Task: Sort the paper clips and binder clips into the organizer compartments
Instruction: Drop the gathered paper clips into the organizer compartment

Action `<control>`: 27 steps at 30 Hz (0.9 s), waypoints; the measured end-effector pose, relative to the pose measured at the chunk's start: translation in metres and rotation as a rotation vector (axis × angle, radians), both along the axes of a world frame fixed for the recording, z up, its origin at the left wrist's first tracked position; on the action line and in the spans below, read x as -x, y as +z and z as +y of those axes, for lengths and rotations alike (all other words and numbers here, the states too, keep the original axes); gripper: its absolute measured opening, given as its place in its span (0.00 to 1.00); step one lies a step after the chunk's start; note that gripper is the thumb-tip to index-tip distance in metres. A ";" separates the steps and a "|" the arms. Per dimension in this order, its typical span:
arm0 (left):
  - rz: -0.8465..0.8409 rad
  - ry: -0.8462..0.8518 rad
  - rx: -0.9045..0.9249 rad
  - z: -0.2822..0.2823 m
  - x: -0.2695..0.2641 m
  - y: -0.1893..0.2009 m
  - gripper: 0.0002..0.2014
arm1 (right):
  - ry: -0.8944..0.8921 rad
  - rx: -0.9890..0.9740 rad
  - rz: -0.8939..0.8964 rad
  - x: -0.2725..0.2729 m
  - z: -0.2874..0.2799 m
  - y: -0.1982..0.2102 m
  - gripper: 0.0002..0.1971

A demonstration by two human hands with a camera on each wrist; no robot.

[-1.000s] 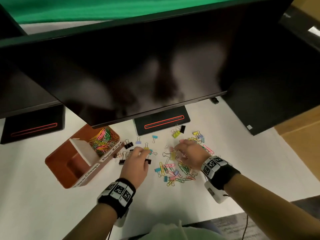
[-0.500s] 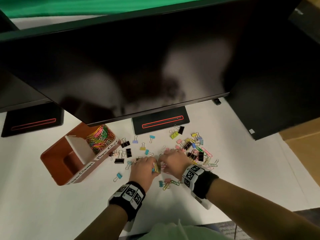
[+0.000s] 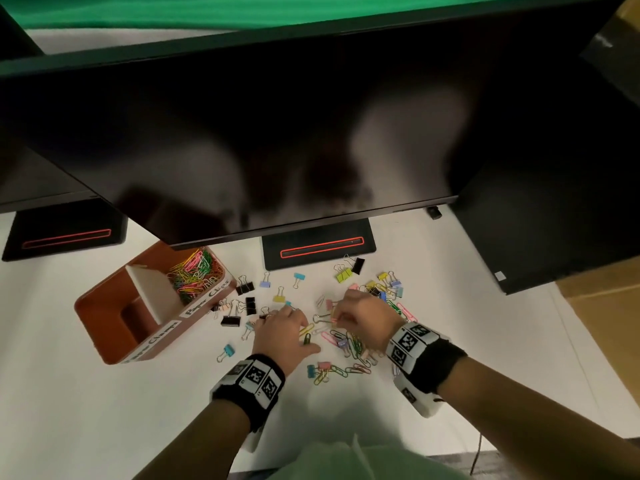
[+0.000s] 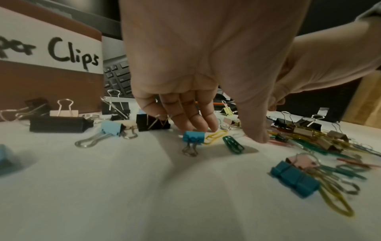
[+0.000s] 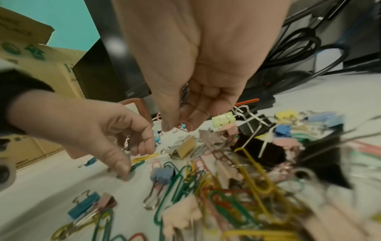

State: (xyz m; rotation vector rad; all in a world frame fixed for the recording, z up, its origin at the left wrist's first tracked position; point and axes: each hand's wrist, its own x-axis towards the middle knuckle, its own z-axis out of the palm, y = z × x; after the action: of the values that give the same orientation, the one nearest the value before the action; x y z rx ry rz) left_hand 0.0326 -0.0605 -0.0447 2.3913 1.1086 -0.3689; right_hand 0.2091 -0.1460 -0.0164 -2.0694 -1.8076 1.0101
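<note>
A brown organizer point(image 3: 104, 306) stands at the left; its far compartment, labelled "Paper Clips" point(image 4: 74, 57), holds coloured paper clips point(image 3: 195, 275). Binder clips and paper clips lie scattered on the white table point(image 3: 104, 410). My left hand point(image 3: 304, 332) reaches down with loose fingers, its thumb point(image 4: 259, 137) on the table beside a green paper clip point(image 4: 233, 144) and its fingertips point(image 4: 206, 128) by a yellow paper clip point(image 4: 214, 136) and a blue binder clip point(image 4: 193, 137). My right hand point(image 5: 180, 126) pinches a pink paper clip point(image 5: 188, 126) between thumb and forefinger just above the pile point(image 5: 226, 179).
A large dark monitor overhangs the table, with its stand point(image 3: 318, 247) just behind the clips and a second stand point(image 3: 65, 233) at the far left. A keyboard point(image 4: 117, 76) lies behind the organizer. A cardboard box point(image 3: 606, 306) is at the right and cables point(image 5: 309, 40) at the back.
Both hands came back from the far clips to the nearer pile. They have since drawn slightly apart, and the right hand now pinches a pink paper clip.
</note>
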 end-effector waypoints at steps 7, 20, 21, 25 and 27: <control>-0.016 0.032 -0.001 -0.001 -0.003 0.000 0.06 | 0.107 0.063 -0.025 0.015 -0.011 -0.004 0.10; -0.079 -0.153 0.049 0.007 0.000 0.010 0.04 | 0.108 0.210 -0.187 0.034 0.019 -0.017 0.12; -0.143 -0.142 0.074 0.009 0.004 0.012 0.04 | 0.108 0.222 -0.175 0.033 0.020 -0.018 0.13; -0.313 -0.158 0.215 0.009 0.022 0.024 0.09 | 0.072 0.188 -0.097 0.027 0.024 -0.017 0.13; -0.308 -0.220 0.253 0.001 0.026 0.027 0.12 | 0.052 0.099 -0.061 0.020 0.023 -0.010 0.11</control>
State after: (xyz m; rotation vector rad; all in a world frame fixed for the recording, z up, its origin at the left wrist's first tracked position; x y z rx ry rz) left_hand 0.0061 -0.0598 -0.0175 2.2508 0.6254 -0.1893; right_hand 0.1887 -0.1229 -0.0264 -2.1430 -1.8871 1.0816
